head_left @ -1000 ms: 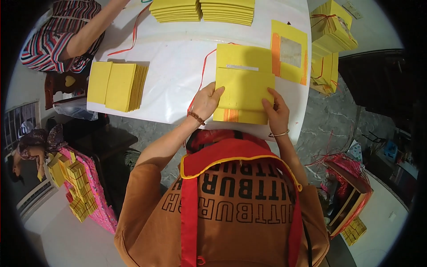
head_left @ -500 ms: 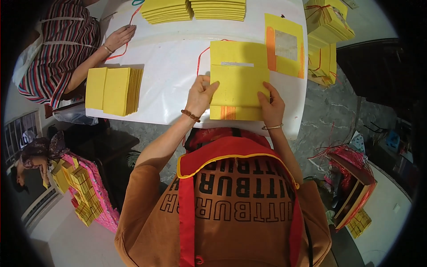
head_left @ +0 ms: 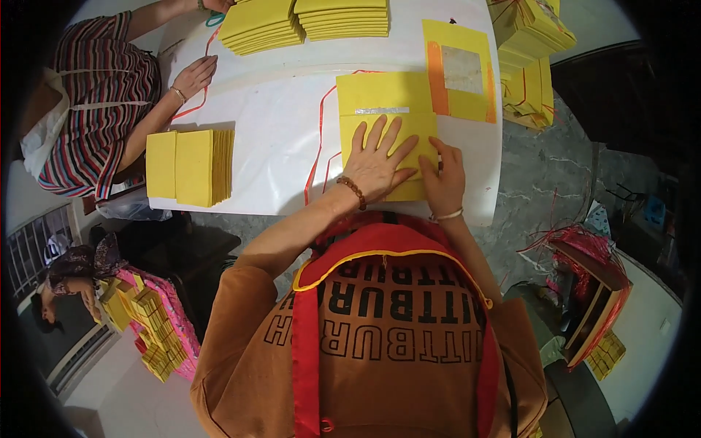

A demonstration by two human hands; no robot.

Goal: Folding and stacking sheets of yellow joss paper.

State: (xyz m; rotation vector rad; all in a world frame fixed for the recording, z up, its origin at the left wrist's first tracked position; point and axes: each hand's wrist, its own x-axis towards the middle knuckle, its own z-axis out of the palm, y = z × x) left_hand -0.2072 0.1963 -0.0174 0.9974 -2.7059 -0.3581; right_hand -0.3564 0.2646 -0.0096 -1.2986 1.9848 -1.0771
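A folded yellow paper packet [head_left: 387,91] lies on the white-covered table in front of me, with a silvery strip [head_left: 381,111] across its upper part. My left hand [head_left: 376,164] is open, pressed flat on the packet's lower half with its fingers spread. At the packet's right edge, my right hand [head_left: 447,179] has its thumb over the paper and its fingers curled against the side. Thin red string [head_left: 320,131] emerges from under the packet and runs along its left. A yellow sheet with orange bands [head_left: 436,69] and a greyish panel is just beyond, to the right.
The white table [head_left: 270,109] carries a yellow packet stack [head_left: 193,168] at left and yellow stacks [head_left: 342,18] at the far side. Across the left corner, a co-worker's hand [head_left: 196,77] rests by red string. More yellow bundles [head_left: 537,80] stand off the table's right edge.
My left hand has let go of the packet's left edge and now lies spread on top of it. The packet has come down onto the table. The co-worker's other arm reaches toward the far stacks.
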